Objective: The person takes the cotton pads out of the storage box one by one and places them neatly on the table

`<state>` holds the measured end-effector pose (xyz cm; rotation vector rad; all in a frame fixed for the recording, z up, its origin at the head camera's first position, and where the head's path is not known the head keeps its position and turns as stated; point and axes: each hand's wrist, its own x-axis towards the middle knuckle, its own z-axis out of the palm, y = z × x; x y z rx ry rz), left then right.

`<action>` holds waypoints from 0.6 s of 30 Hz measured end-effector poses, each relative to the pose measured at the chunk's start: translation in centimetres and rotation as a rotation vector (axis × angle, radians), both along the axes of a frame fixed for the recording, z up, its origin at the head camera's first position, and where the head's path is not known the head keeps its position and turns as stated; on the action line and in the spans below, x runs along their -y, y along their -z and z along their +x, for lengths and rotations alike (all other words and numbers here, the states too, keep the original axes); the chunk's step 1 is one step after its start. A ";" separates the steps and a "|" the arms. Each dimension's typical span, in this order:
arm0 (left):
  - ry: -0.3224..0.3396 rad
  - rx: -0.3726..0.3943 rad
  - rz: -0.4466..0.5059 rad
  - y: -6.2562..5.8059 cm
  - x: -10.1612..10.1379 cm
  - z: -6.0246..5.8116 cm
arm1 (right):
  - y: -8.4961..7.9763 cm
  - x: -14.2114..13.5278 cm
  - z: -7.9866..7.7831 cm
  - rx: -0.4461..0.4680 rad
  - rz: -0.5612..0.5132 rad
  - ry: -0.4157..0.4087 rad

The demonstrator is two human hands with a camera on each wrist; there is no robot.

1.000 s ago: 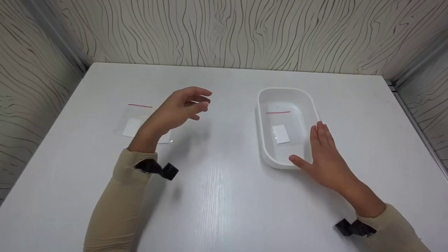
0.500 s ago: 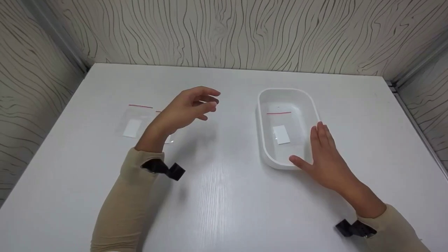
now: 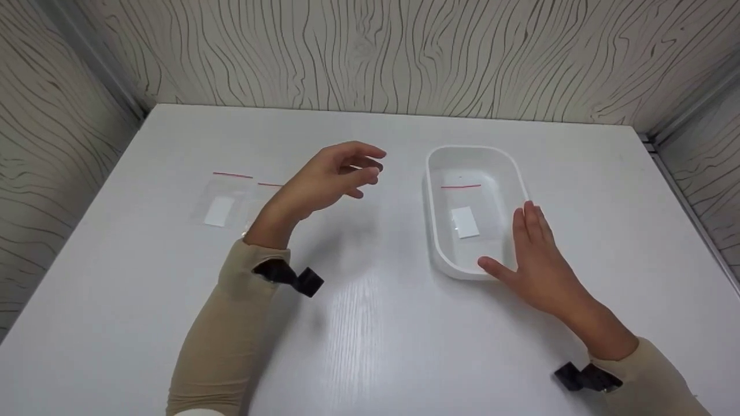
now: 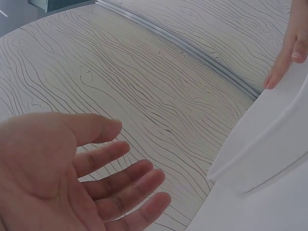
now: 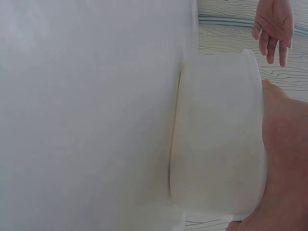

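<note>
My left hand (image 3: pixel 332 179) hangs in the air left of a white plastic tub (image 3: pixel 429 190), fingers loosely bent, holding nothing; the left wrist view shows its bare palm (image 4: pixel 43 163). Against the tub's right rim and near corner lies my right hand (image 3: pixel 537 266), fingers straight and thumb spread over the near edge. Inside the tub is a clear zip bag with a red seal strip and a white card (image 3: pixel 465 222). Two similar zip bags lie on the table at left: one in full view (image 3: pixel 218 209), the other (image 3: pixel 252 208) partly hidden behind my left wrist.
All of this sits on a white table (image 3: pixel 376 346). Its back edge meets a wood-grain patterned wall (image 3: pixel 370 52), with more patterned panels at both sides. Each sleeve carries a small black wrist camera, the left one (image 3: pixel 306 282) sticking out toward the middle.
My left hand has drifted right, away from the bags toward the tub, uncovering the second bag's red strip. My right hand and the tub have stayed put.
</note>
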<state>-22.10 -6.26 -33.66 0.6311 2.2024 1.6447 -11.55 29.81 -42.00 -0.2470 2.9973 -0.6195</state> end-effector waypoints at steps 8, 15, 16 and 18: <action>0.022 0.008 0.015 -0.1 -1.1 -0.1 | -0.2 0.1 0.0 0.004 -0.002 0.000; 0.038 0.036 0.046 0.2 -1.9 -0.4 | -0.2 0.0 -0.1 0.011 0.001 0.009; 0.039 0.043 0.050 0.3 -2.0 -0.4 | -0.2 0.0 0.0 0.013 0.001 0.009; 0.042 0.060 0.062 0.4 -2.2 -0.5 | -0.2 0.1 -0.1 0.013 0.000 0.007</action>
